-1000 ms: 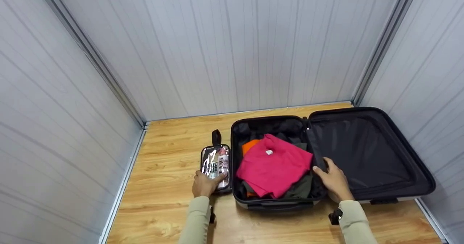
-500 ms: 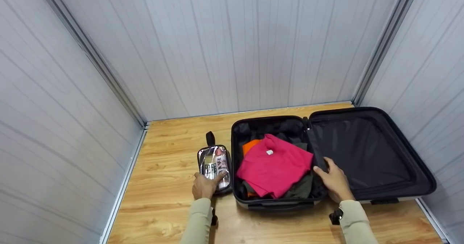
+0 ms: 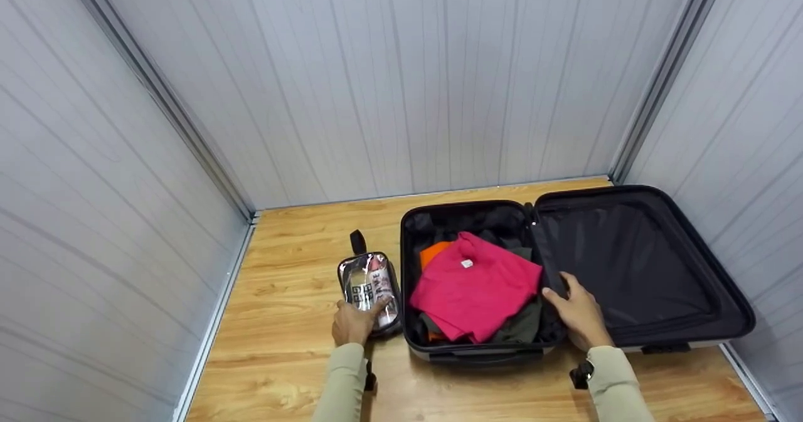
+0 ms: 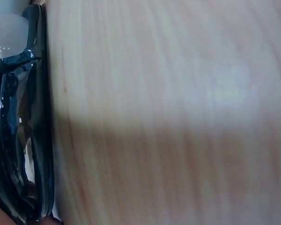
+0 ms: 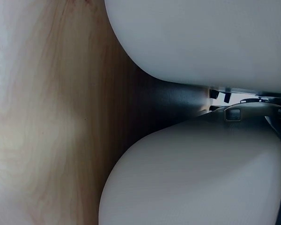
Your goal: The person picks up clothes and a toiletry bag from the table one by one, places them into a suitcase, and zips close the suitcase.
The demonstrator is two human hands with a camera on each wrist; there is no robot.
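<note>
On the wooden floor left of the suitcase, my left hand (image 3: 353, 323) grips the near end of a clear toiletry bag (image 3: 361, 276) with black trim. Its thumb lies over the top and the fingers go down the left side. Bottles with printed lettering show through the plastic. In the left wrist view the bag's black edge (image 4: 46, 140) fills the left border. My right hand (image 3: 580, 315) holds the inner rim of the opened suitcase (image 3: 486, 348), where its two halves meet. A pink shirt (image 3: 477, 287) lies on orange and dark green clothes in the left half.
The suitcase lid (image 3: 627, 259) lies flat to the right, near the right wall (image 3: 746, 158). Beneath everything is the wooden floor (image 3: 282, 321), bounded by pale panel walls. In the right wrist view the pale outer shells (image 5: 192, 178) curve toward the hinge.
The toiletry bag has turned counterclockwise under my left hand, its strap end swinging left, away from the suitcase. My right hand and the suitcase have stayed put.
</note>
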